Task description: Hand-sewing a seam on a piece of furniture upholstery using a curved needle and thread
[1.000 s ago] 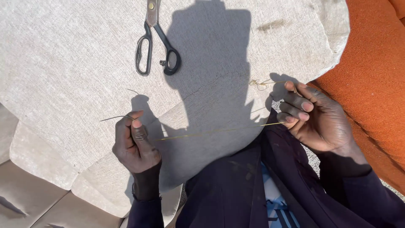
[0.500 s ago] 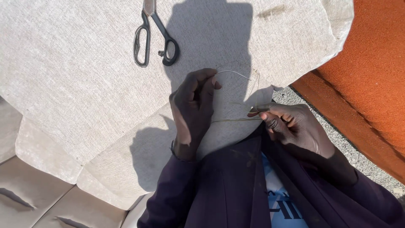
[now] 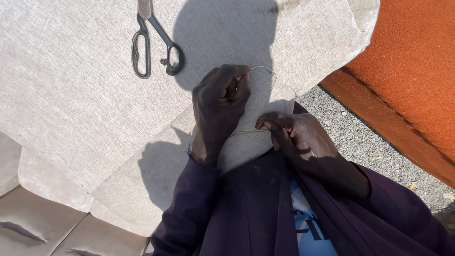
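Observation:
A thin pale thread (image 3: 265,76) loops between my two hands over a beige woven fabric (image 3: 71,85). My left hand (image 3: 219,106) pinches one end of the thread near its fingertips, above the fabric's edge. My right hand (image 3: 298,137) sits close beside it, fingers closed on the other part of the thread near my chest. The thread runs taut between them at about mid-frame. I cannot make out a needle.
Black-handled scissors (image 3: 154,45) lie on the fabric at the top, left of my hands. Orange upholstery (image 3: 417,71) stands at the right above grey gravel ground (image 3: 360,137). Tan cushioning (image 3: 28,223) shows at the lower left.
My hands were wide apart with the thread stretched between them. They have come together at the fabric's edge, the left hand moving right and up, and the thread now forms a small loop.

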